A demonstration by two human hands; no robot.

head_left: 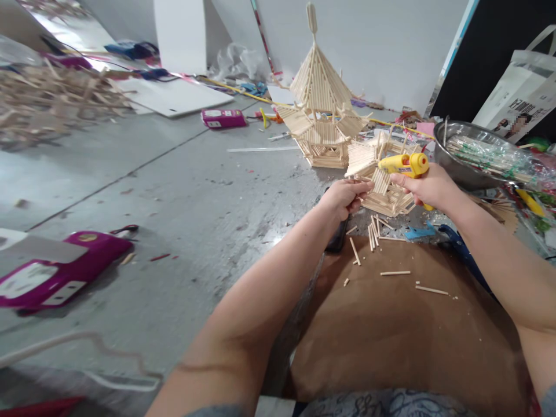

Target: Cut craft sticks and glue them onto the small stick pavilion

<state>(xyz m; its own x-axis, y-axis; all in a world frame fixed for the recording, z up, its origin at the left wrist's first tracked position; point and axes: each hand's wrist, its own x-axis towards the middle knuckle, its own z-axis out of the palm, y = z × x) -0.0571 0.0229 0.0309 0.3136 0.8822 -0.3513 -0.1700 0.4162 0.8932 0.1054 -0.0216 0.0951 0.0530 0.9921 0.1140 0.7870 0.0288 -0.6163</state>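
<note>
In my right hand is a yellow hot glue gun, its nozzle pointing left over a smaller, partly built wooden-stick model. My left hand is closed in a pinch at that model's near left edge; what lies between the fingertips is too small to make out. Behind stands a taller pagoda of the same pale sticks, with a pointed roof. Short cut sticks lie scattered on a brown sheet below my hands.
A metal bowl holding bagged sticks stands at the right. Blue-handled pliers lie under my right forearm, and a dark phone-like object lies below my left wrist. Purple devices and a stick pile are on the left.
</note>
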